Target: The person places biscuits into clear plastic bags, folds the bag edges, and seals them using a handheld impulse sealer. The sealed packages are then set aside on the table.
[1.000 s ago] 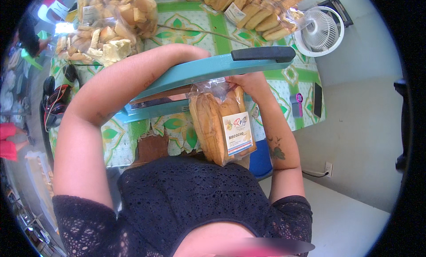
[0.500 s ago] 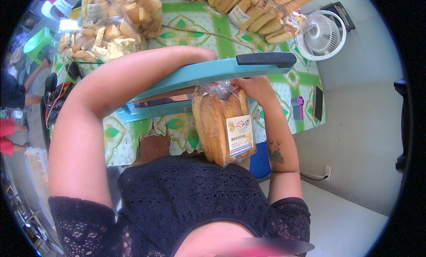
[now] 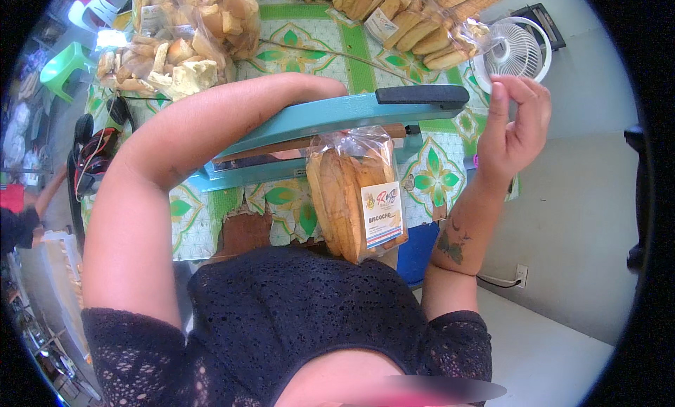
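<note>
A blue-green impulse sealer (image 3: pixel 323 111) with a black handle grip (image 3: pixel 422 95) lies across the table before me. The clear bag of long toasted bread slices (image 3: pixel 341 203), bearing a white label, stands upright against its near side. The bag's gathered top reaches up beneath the lever. My left hand (image 3: pixel 332 88) bends over behind the lever, its fingers hidden. Raised to the right of the handle grip is my right hand (image 3: pixel 519 129), thumb and forefinger meeting in a pinch. Nothing can be made out between those fingertips.
Bags of bread pieces (image 3: pixel 183 48) fill the far left, and more bagged slices (image 3: pixel 415 27) lie at the far side. A white fan (image 3: pixel 513 52) stands at the far right by the wall. Black-and-red headphones (image 3: pixel 91 154) lie at the left edge.
My right hand has left the top of the bag and moved up and right, past the handle grip. The sealer, the bag and my left arm stay nearly where they were.
</note>
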A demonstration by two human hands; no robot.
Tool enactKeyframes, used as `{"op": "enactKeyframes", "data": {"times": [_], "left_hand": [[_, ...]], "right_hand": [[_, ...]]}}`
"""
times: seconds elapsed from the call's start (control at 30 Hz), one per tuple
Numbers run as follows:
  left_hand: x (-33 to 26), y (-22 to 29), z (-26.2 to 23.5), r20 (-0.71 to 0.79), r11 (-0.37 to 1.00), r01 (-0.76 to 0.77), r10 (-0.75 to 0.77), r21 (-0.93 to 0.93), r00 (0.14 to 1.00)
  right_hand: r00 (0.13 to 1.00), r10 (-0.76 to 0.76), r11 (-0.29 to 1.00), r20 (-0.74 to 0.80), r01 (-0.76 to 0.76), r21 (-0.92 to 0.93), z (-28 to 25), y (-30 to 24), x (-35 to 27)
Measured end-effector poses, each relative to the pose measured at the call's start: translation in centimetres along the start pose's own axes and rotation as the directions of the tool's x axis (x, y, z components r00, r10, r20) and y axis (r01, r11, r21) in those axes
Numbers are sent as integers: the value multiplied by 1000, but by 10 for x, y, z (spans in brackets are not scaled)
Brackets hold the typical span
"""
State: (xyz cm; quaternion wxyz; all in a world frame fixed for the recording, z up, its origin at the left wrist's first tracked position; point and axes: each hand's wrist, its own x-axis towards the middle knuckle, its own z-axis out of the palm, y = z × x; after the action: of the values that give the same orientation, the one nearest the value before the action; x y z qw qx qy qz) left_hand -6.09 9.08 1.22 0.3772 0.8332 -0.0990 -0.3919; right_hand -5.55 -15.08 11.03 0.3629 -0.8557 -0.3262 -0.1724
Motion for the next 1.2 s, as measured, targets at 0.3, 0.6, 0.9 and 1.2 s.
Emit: {"op": "enactKeyframes", "data": {"times": [0.3,0.6,0.9,1.2], "left_hand": [[18,-22,2,23,983,-165,167,-86,986],[-30,0,-18,-265,935,-244,311,257,913],[-141,2,113,-384,974,-21,109,227,917],[-98,13,184,-655,758,-619,577,206,488]], "right_hand": [[536,324,595,780,-756,273,65,42,-109],[412,252,-24,876,-902,431,69,21,-139],[525,367,66,768,-838,542,52,15,-177],[868,154,418,472,-490,764,25,-13,-204]]}}
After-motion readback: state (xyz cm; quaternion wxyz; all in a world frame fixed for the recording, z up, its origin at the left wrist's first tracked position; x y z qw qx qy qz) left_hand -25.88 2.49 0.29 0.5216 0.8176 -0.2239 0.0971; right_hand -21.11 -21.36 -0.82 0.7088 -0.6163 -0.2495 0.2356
